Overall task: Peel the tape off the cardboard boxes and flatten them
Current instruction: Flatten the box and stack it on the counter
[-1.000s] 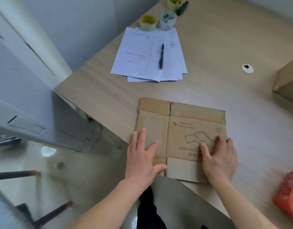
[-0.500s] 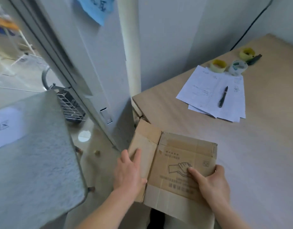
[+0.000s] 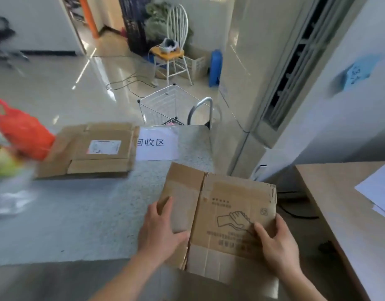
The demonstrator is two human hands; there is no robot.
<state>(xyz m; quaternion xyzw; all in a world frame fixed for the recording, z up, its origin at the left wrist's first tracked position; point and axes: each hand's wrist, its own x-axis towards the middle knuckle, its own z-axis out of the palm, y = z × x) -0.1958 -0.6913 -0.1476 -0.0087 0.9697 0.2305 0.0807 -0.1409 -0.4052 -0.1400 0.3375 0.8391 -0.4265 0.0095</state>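
A flattened cardboard box [image 3: 228, 205] with a printed handshake drawing is in the air between a grey-topped surface [image 3: 78, 213] and the wooden desk [image 3: 339, 203]. My left hand [image 3: 161, 231] grips its left panel, thumb on top. My right hand [image 3: 278, 242] holds its right edge, thumb on the printed face. Another flattened box [image 3: 89, 151] with a shipping label lies on the grey surface, next to a white paper sign [image 3: 157, 144].
An orange plastic bag [image 3: 22, 129] lies at the left edge of the grey surface. White papers [image 3: 380, 190] sit on the desk at right. Beyond are a wire rack [image 3: 165, 105], a white chair [image 3: 174, 48], floor cables and a tall white cabinet [image 3: 248, 83].
Both hands lifted the flattened box off the desk and carried it left. My view swung left from the desk to the grey surface with the other flat box.
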